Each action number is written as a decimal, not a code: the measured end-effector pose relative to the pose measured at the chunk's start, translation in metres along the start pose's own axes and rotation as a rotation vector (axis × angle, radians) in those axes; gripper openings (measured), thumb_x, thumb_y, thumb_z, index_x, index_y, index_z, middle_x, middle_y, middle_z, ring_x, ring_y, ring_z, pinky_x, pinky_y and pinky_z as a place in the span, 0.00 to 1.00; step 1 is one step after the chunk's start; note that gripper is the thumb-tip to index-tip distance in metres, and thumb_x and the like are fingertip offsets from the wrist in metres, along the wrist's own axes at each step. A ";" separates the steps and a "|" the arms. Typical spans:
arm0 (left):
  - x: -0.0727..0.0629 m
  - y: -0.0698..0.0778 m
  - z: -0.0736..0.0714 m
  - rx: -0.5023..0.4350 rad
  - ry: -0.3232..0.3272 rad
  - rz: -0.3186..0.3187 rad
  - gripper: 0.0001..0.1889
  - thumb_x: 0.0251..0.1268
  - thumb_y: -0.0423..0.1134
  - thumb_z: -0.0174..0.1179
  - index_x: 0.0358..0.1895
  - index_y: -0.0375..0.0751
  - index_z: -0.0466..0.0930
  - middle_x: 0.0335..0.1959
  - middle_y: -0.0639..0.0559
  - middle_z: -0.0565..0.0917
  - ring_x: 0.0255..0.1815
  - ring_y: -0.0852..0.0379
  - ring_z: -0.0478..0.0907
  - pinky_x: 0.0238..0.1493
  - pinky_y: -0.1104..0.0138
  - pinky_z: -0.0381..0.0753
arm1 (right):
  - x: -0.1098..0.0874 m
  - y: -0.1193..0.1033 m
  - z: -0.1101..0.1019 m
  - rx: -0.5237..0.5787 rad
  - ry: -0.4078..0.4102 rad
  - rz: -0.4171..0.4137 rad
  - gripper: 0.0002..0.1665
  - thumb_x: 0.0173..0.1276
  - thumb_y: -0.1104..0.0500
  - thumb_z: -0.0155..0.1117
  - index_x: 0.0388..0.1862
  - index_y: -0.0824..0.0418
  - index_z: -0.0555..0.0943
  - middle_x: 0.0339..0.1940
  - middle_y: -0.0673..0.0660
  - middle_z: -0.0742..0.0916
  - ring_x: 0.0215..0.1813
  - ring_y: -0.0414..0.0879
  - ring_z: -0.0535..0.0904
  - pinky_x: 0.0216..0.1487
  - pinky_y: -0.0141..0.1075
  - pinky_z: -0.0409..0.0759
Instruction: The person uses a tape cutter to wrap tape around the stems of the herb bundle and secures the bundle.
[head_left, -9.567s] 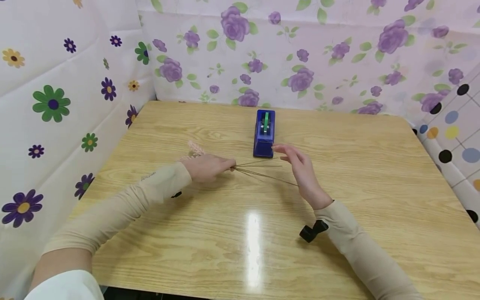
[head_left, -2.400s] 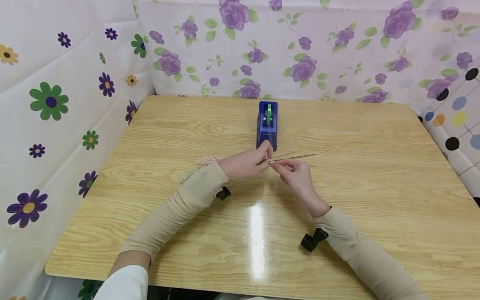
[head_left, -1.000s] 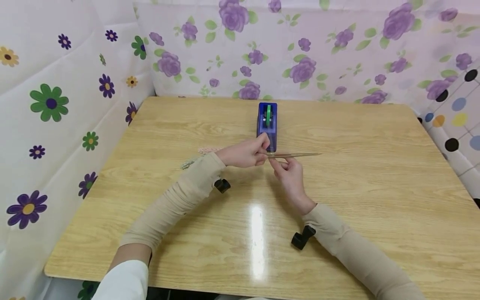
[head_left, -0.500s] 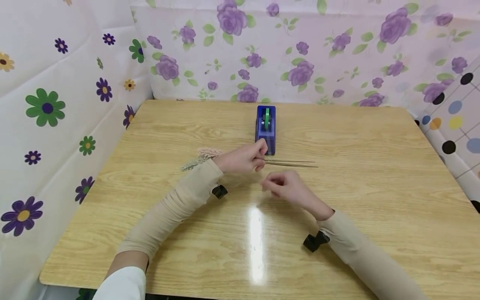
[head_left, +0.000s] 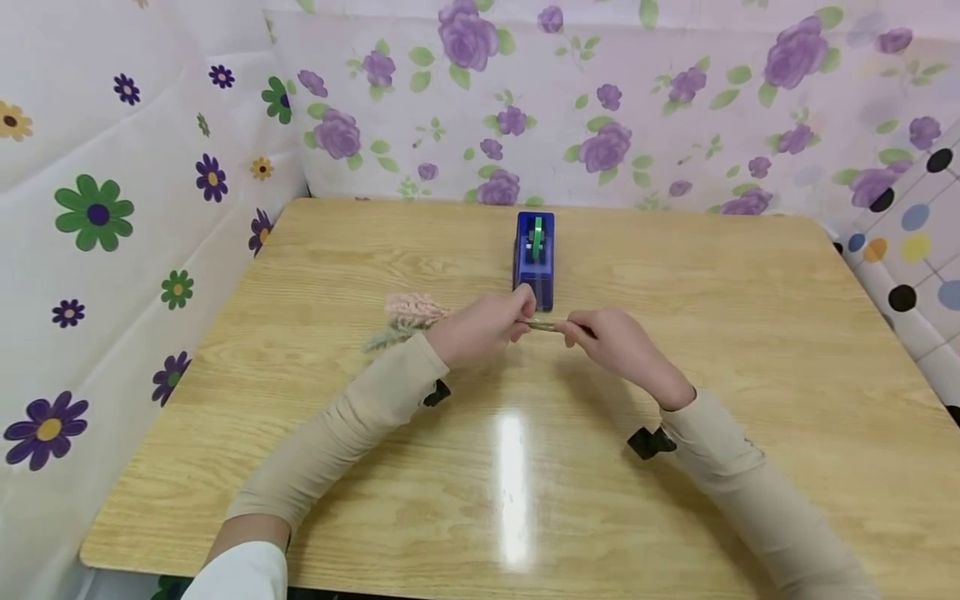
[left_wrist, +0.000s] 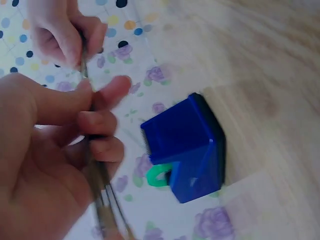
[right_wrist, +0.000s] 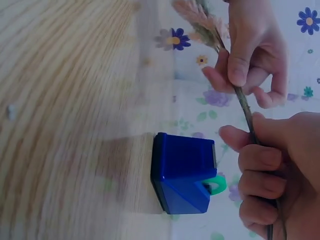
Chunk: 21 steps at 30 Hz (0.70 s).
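Note:
My left hand (head_left: 480,329) grips a bunch of thin dried-flower stems (head_left: 543,326) just above the table. Pink feathery heads (head_left: 408,307) and grey-green heads (head_left: 386,335) stick out on its left side. Fingers of my right hand (head_left: 615,346) curl round the stems' other end, a short gap from the left hand. In the right wrist view the stems (right_wrist: 245,107) run close together from one hand to the other. Right behind the hands stands a blue tape dispenser (head_left: 534,267) with a green roll core (head_left: 537,237). The stem tips are mostly hidden in my right hand.
The wooden table (head_left: 712,283) reaches back to a wall covered in purple-flower cloth (head_left: 600,100). Daisy-print cloth (head_left: 135,275) hangs at the left, and a dotted cloth (head_left: 918,242) is on the right. A small pale speck (right_wrist: 11,111) lies on the table.
My right hand, apart from the stems half a second ago, has moved up and right and now grips them. The stems, fanned out in the oldest frame, now lie bunched. The left hand keeps hold.

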<state>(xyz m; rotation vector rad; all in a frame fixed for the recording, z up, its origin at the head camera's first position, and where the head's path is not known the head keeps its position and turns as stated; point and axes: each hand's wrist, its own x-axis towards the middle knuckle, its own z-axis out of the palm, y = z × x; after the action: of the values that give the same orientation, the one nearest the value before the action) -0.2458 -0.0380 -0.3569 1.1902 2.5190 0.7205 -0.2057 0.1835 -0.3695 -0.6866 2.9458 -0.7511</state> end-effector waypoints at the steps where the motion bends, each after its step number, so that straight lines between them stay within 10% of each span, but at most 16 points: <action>1: -0.001 0.000 -0.001 0.002 -0.013 -0.015 0.07 0.77 0.39 0.46 0.50 0.41 0.65 0.36 0.44 0.81 0.26 0.60 0.70 0.29 0.72 0.70 | -0.001 0.001 0.000 0.007 0.013 -0.010 0.19 0.77 0.54 0.52 0.29 0.62 0.82 0.14 0.52 0.74 0.17 0.39 0.59 0.24 0.31 0.61; 8: -0.002 -0.010 -0.007 0.063 -0.051 0.002 0.12 0.76 0.38 0.49 0.45 0.36 0.82 0.23 0.51 0.77 0.24 0.60 0.70 0.37 0.68 0.74 | -0.003 0.007 0.003 0.046 0.080 -0.090 0.12 0.71 0.57 0.60 0.37 0.62 0.88 0.29 0.57 0.88 0.23 0.39 0.69 0.29 0.32 0.68; 21: 0.002 -0.011 -0.005 0.079 -0.004 -0.035 0.07 0.72 0.37 0.55 0.38 0.39 0.81 0.26 0.51 0.84 0.24 0.61 0.77 0.30 0.72 0.75 | -0.002 0.007 0.006 0.062 0.110 -0.039 0.14 0.71 0.56 0.60 0.31 0.63 0.87 0.23 0.56 0.86 0.20 0.38 0.69 0.26 0.30 0.69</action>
<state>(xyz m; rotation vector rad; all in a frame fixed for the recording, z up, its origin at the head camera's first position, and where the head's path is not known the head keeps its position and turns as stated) -0.2559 -0.0438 -0.3589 1.1684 2.5802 0.6154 -0.2054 0.1873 -0.3779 -0.7228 2.9994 -0.9077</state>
